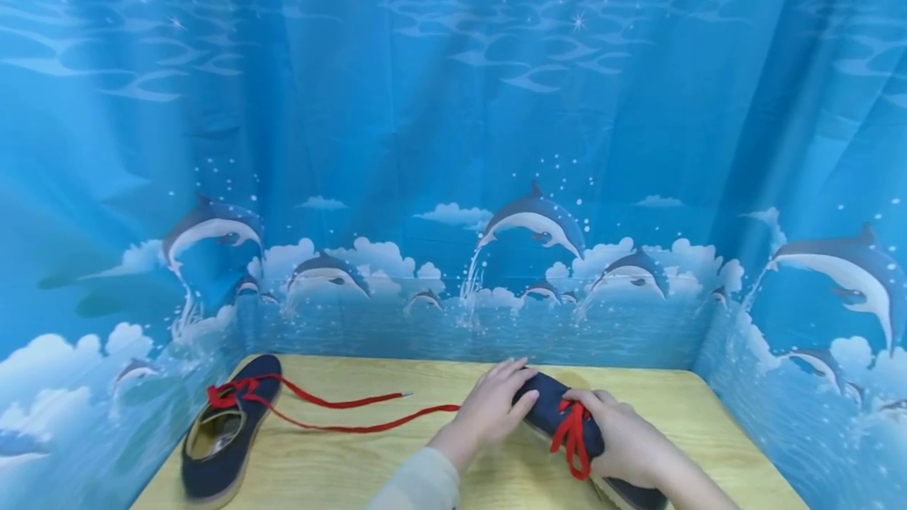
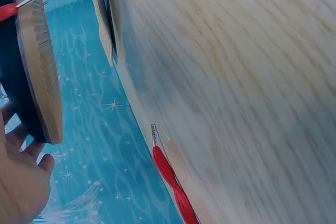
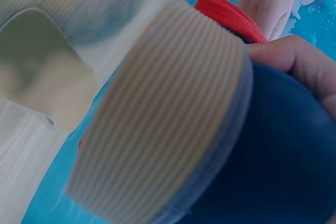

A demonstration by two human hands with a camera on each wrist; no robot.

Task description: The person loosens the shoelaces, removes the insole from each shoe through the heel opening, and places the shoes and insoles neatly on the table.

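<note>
My right hand [image 1: 627, 439] grips a navy shoe [image 1: 549, 408] with a pale ribbed sole [image 3: 157, 114] around its middle, near its red laces [image 1: 574, 439]. At the shoe's toe my left hand [image 1: 492, 404] holds on, thumb on the near side and fingers over the far side. The red laces hang in loops over the shoe's side. A metal-tipped lace end [image 2: 26, 2] shows against the sole in the left wrist view. Part of the right hand's grip is hidden behind the shoe.
Another navy shoe [image 1: 237, 447] stands at the table's left, its long red laces [image 1: 354, 426] trailing right across the wooden table [image 1: 368, 471]. A flat rounded beige piece [image 3: 42, 72] is in the right wrist view; its kind is unclear. Blue dolphin-print curtains [image 1: 397, 140] enclose the table.
</note>
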